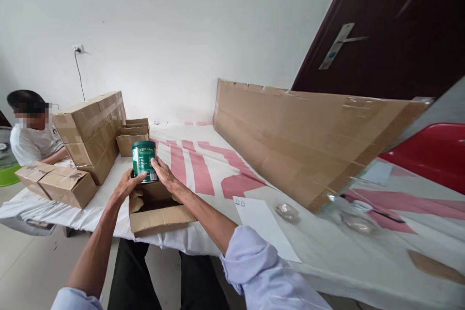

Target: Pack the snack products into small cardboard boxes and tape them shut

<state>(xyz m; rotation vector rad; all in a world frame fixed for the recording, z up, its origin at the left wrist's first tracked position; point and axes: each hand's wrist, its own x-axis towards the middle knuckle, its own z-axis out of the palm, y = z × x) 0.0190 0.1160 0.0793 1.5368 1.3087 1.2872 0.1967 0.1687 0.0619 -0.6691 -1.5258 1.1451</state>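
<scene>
A green canister (144,160) with a dark lid and printed label is held upright between my two hands. My left hand (128,184) grips its lower left side, the thumb across the front. On the right side, my right hand (163,173) is closed around it with the thumb on the label. Just below the canister, an open cardboard box (163,221) sits at the table's front edge. Its near flap faces me and its inside is in shadow, so I cannot tell what it holds.
Stacked cardboard boxes (96,131) and smaller boxes (61,184) stand on the left, with a person (32,135) behind them. Open boxes (132,143) lie beyond the canister. A large cardboard panel (290,131), a white paper sheet (267,227) and a clear plastic bundle (286,212) are on the right.
</scene>
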